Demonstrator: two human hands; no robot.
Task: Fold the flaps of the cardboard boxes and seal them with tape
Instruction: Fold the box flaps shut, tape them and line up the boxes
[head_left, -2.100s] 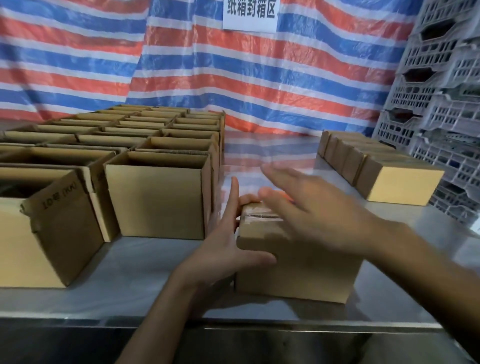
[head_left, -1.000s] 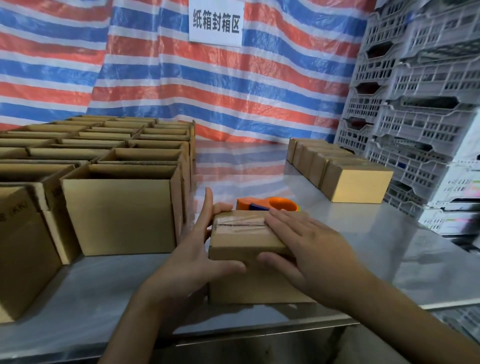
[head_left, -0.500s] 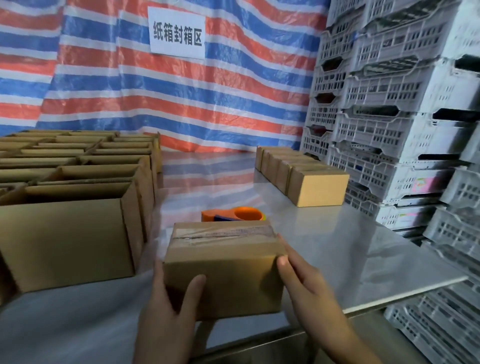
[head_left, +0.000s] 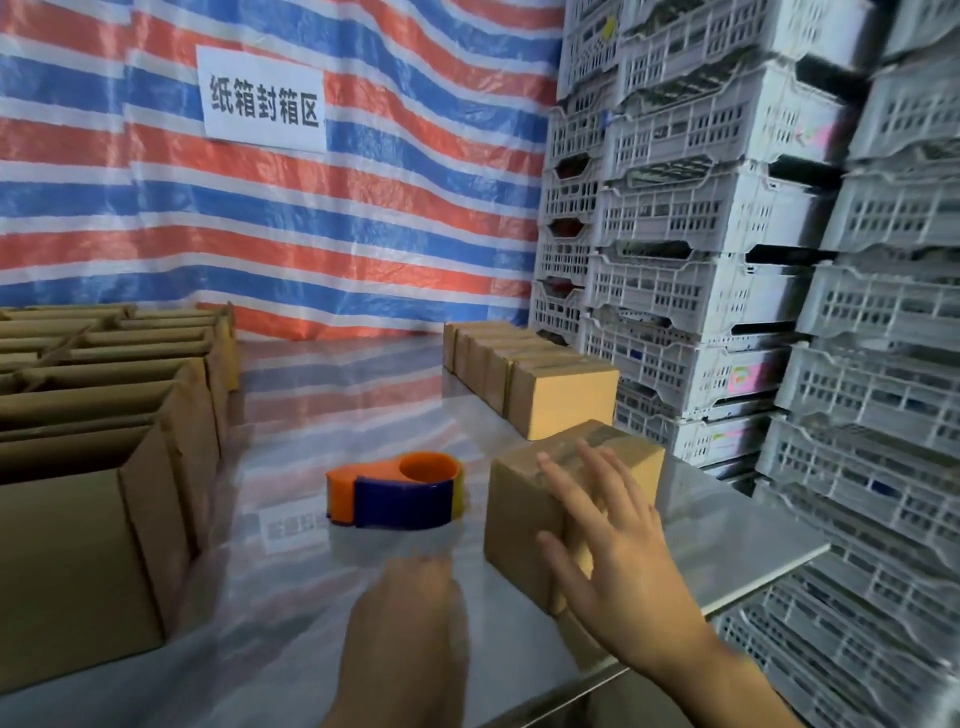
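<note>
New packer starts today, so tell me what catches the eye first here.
The red, white and blue striped tarp fills the back, with a white sign on it. In the middle sits an orange and blue tape dispenser; right of it the right hand rests on a taped box. Grey crates tower along the right, open boxes crowd the left.

The light is soft, even and fairly bright, casting only faint shadows. Behind the tape dispenser (head_left: 395, 491), the steel table (head_left: 311, 405) mirrors the striped tarp (head_left: 363, 208) as a pale sheen. Before the dispenser, the left hand (head_left: 405, 623) is smeared by blur, while the right hand (head_left: 618, 566) beside it looks sharper. Right of the dispenser, the crates (head_left: 727, 218) bow and streak toward the edge.
</note>
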